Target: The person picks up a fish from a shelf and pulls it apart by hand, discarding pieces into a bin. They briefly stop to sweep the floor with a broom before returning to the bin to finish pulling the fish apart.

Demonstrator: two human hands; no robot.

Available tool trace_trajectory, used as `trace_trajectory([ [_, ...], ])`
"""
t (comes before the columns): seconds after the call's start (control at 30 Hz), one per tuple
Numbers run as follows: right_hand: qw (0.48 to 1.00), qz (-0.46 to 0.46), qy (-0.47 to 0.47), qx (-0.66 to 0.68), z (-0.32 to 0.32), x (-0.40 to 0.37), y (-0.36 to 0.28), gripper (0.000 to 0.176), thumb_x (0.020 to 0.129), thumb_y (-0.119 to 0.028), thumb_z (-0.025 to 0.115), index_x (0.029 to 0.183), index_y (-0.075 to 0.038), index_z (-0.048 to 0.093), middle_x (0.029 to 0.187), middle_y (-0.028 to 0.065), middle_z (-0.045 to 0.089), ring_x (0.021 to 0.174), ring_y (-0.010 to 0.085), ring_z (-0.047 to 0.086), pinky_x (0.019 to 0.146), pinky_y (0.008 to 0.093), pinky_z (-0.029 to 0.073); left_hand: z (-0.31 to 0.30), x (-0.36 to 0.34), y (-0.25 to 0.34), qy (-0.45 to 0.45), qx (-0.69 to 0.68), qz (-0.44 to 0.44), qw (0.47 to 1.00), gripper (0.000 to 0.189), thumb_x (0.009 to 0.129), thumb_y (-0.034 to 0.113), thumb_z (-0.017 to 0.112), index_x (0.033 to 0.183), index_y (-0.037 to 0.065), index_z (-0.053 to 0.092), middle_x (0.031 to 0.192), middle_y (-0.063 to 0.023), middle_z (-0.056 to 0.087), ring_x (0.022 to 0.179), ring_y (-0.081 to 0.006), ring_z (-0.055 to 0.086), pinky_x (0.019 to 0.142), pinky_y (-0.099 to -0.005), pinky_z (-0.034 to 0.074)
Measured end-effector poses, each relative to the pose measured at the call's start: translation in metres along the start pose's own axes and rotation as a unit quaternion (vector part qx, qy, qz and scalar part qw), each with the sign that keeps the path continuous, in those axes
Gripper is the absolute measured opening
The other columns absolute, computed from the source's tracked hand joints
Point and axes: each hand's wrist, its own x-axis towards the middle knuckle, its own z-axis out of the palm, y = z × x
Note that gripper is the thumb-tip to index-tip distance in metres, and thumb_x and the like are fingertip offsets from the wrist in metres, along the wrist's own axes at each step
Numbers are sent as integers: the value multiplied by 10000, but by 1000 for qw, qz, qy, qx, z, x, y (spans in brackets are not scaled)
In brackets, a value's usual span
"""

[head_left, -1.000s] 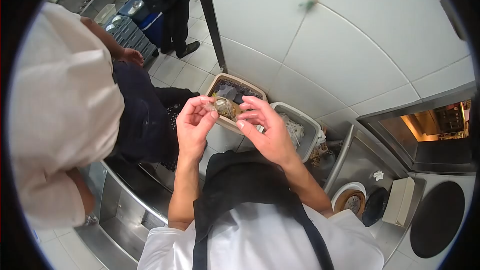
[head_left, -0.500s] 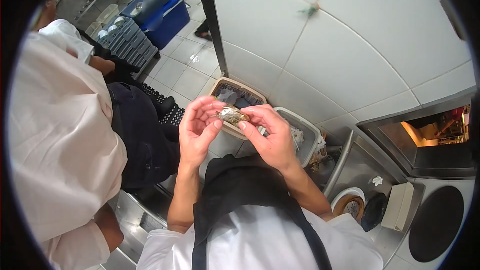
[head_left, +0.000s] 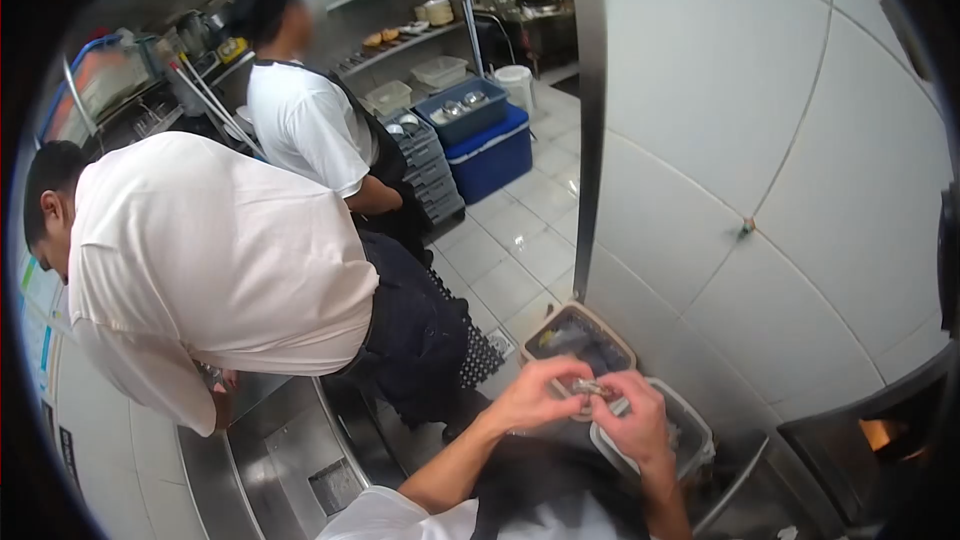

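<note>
A small silvery-grey and brown object (head_left: 594,387), shell-like in look, is pinched between my two hands; its exact kind I cannot make out. My left hand (head_left: 545,395) grips its left end with bent fingers. On the other end, the thumb and fingers of my right hand (head_left: 636,415) are closed. Just beyond the hands stands a beige bin (head_left: 630,348) holding dark plastic and scraps. Below my right hand is a grey bin (head_left: 706,443) with pale waste in it, partly hidden by the hand and forearm.
A person in a pale shirt (head_left: 220,250) bends over a steel sink (head_left: 285,440) at my left. Behind stands another person in a white shirt and dark apron (head_left: 310,120). A blue cooler (head_left: 490,155) and stacked grey crates (head_left: 430,175) are farther back. A tiled wall (head_left: 720,180) rises at right.
The view has swung up and left, so both people and the shelves show more. My hands now appear lower and farther right, still holding the shell-like object together.
</note>
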Motion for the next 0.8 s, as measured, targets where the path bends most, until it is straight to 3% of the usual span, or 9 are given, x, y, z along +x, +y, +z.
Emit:
trace_trajectory([
  [0.23,999,-24,-5,-36,2,-4,9,225,748,-40,735,955,0,658,843,105,629,677,204,649,604,302,541,-4,5,4,-51,30,37,998,289,785,92,709,1053,-9,669,979,-115,683,888,-239,637,811,-340,512],
  [0.53,998,-8,-58,-30,4,-8,13,230,763,-60,729,975,-6,659,874,101,652,696,208,680,618,309,561,-1,1,-8,-81,40,0,996,274,755,106,693,984,-41,658,883,-158,659,816,-283,639,763,-355,509],
  [0.63,998,-3,-59,-10,4,-10,9,231,773,-64,727,984,-3,655,876,104,652,690,207,678,617,315,560,3,-3,-8,-58,23,-8,998,255,743,93,682,955,-47,653,857,-158,651,798,-288,631,739,-363,505],
  [0.8,998,9,-55,-19,7,-8,13,239,783,-72,728,997,1,653,878,118,651,751,222,691,655,307,565,8,-2,-18,-1,51,51,997,228,740,65,672,941,-42,656,844,-152,649,786,-284,631,712,-361,507],
])
